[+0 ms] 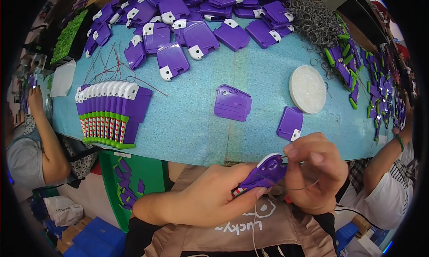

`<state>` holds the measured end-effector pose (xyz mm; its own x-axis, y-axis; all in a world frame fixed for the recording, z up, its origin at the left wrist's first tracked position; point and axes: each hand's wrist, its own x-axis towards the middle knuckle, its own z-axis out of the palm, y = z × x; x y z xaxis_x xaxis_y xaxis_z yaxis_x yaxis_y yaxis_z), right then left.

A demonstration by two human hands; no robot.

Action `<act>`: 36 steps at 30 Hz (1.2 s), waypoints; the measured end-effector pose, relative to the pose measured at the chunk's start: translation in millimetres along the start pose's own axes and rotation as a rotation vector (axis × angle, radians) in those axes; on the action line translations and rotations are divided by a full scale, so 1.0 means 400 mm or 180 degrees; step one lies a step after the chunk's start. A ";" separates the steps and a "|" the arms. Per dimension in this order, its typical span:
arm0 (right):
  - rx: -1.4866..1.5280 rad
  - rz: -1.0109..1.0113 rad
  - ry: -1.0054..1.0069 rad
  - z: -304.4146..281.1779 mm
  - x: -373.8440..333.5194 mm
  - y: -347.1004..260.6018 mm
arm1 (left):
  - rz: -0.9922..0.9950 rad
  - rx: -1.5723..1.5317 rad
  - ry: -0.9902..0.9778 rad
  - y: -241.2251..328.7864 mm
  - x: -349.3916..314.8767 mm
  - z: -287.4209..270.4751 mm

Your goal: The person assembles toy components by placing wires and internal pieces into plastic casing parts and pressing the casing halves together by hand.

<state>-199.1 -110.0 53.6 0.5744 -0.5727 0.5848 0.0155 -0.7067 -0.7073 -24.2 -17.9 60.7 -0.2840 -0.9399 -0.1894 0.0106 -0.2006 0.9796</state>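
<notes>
Head-high and looking down — the wide fisheye sits close above the bare left hand point(222, 190) and bare right hand point(315, 174), facing out across the speckled light-blue tabletop point(187, 109).

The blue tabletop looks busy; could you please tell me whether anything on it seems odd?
Mildly, yes: one purple panel lies apart from the heap of panels and shows no white corner, unlike most of those. I see no clear damage.

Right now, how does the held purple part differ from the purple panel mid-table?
The held part is tilted, gripped by the left hand; the mid-table panel lies flat and untouched. The held part has a white edge and red-and-white stripes; the panel shows neither. Both are purple.
</notes>
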 end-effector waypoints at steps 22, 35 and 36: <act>-0.0756 0.0342 -0.0630 0.003 0.052 -0.044 | 0.0284 0.0068 0.0638 -0.028 0.001 0.028; 0.0226 0.0817 -0.0715 -0.057 0.065 -0.008 | -0.0004 -0.0028 0.0538 -0.014 -0.026 0.021; 0.0186 0.0646 -0.0524 -0.077 0.059 0.000 | -0.0216 -0.0590 0.0877 -0.013 -0.042 0.021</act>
<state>-210.7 -136.4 79.7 0.6959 -0.6215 0.3597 -0.0691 -0.5565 -0.8279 -27.7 1.4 59.5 -0.0204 -0.9570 -0.2895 0.1818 -0.2882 0.9401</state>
